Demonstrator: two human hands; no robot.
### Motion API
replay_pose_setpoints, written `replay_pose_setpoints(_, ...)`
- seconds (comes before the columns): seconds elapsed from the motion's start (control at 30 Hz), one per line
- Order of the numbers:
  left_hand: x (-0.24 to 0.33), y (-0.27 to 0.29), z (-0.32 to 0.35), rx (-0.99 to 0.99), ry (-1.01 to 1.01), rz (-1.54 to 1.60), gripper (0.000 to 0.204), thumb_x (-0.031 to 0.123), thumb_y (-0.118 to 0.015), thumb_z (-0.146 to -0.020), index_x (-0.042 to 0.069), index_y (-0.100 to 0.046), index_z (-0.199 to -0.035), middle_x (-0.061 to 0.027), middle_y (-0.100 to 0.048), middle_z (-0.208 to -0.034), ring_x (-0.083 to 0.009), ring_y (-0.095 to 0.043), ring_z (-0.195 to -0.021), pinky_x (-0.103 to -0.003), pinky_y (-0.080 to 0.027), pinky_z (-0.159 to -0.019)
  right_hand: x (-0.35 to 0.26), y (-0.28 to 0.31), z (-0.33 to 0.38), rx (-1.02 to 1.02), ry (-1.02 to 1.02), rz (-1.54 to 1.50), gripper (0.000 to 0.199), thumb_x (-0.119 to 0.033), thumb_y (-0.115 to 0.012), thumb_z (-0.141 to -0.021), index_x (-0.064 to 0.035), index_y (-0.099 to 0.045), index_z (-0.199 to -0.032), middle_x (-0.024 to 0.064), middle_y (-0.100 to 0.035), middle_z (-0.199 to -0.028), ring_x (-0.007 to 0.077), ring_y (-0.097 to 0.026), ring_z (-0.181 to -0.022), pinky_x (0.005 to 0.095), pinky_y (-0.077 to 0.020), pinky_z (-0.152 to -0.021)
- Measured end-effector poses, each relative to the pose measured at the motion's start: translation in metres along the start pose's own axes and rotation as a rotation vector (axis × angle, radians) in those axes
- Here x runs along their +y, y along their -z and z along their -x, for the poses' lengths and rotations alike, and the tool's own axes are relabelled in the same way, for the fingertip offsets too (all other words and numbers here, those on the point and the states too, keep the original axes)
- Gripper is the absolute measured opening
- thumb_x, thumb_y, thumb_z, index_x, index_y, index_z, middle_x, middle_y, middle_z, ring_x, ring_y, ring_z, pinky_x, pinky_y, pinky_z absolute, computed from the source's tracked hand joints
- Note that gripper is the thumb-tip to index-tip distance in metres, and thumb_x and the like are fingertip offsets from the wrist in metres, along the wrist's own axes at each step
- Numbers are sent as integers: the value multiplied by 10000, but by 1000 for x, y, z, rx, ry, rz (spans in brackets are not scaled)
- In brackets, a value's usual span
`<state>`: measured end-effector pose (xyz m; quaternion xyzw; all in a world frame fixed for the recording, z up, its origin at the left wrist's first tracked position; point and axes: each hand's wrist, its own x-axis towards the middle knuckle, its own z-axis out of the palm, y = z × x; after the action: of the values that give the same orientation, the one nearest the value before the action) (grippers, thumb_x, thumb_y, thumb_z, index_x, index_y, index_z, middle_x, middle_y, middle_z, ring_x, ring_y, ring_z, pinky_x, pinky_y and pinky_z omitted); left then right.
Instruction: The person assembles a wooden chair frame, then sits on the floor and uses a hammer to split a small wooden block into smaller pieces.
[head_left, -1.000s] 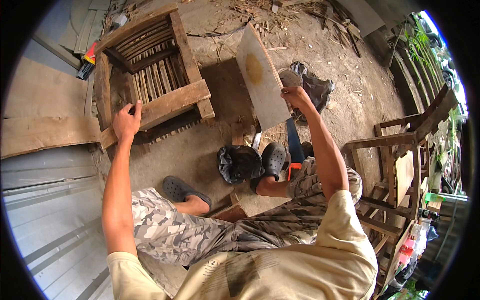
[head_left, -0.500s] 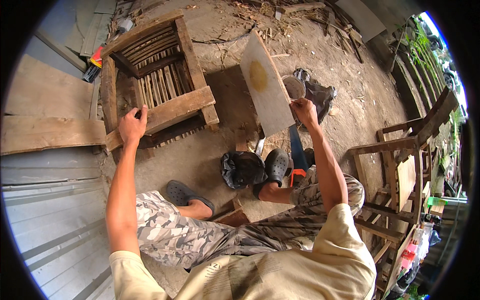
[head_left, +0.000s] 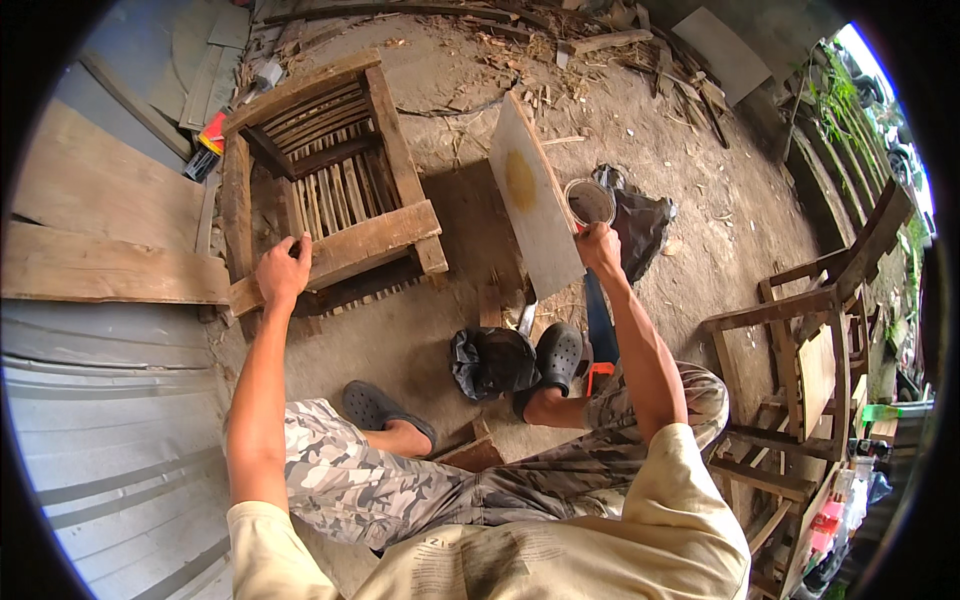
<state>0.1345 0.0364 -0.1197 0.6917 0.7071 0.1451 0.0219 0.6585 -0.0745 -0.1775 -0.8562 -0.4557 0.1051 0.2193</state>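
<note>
At my far left a ribbed grey metal sheet (head_left: 110, 430) lies below a long brown wooden plank (head_left: 110, 262). Just right of the plank's end, my left hand (head_left: 284, 270) is closed over the near rail of a weathered brown wooden frame with slats (head_left: 337, 155), close to its left corner; the frame sits on the dirt ground ahead of me, to the left. My left dark grey perforated clog (head_left: 378, 412) is below it, and a crumpled black plastic bag (head_left: 490, 362) lies near my right clog (head_left: 559, 355). Above these, a flat light-grey rectangular panel with a yellowish stain (head_left: 533, 205) stands tilted; I cannot tell whether its lower corner touches anything. My right hand (head_left: 598, 249) pinches its right edge. Just beyond that hand is a round open-topped container (head_left: 590, 203), with black plastic sheeting (head_left: 642, 232) beside it. Below, a blue blade with an orange handle (head_left: 600, 325) lies partly behind my forearm. Farther right stands a brown wooden chair (head_left: 770, 309).
</note>
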Motion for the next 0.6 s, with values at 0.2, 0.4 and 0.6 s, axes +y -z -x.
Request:
replay_pose_setpoints(0.2,27,-1,4,163,-243,192,387,433,-585,-925,78,-724,-994,-133,-725,-909,-315,-686,-861,-425,-507,-861,-6,1,7,18,-114,-33,305,-236,-527,-856,6,-708,-898,308,-672,-917,474,-657,-920,512,-532,-815)
replay_pose_setpoints(0.4,118,-12,14,-89,-282,275,505,509,-589,-914,128,-612,-1244,-102,-644,-1229,-295,-643,-1073,-414,-505,-924,-25,-1,48,16,-12,54,505,-476,-606,-899,-41,-567,-1154,229,-682,-1015,404,-657,-977,499,-521,-806)
replay_pose_setpoints(0.6,181,-53,27,13,-294,252,621,511,-617,-882,122,-511,-1354,-79,-451,-1423,-295,-416,-1329,-521,-340,-1077,1,-7,31,-22,38,16,571,-425,-770,-781,-41,-559,-1147,191,-653,-1121,378,-626,-1055,474,-505,-844)
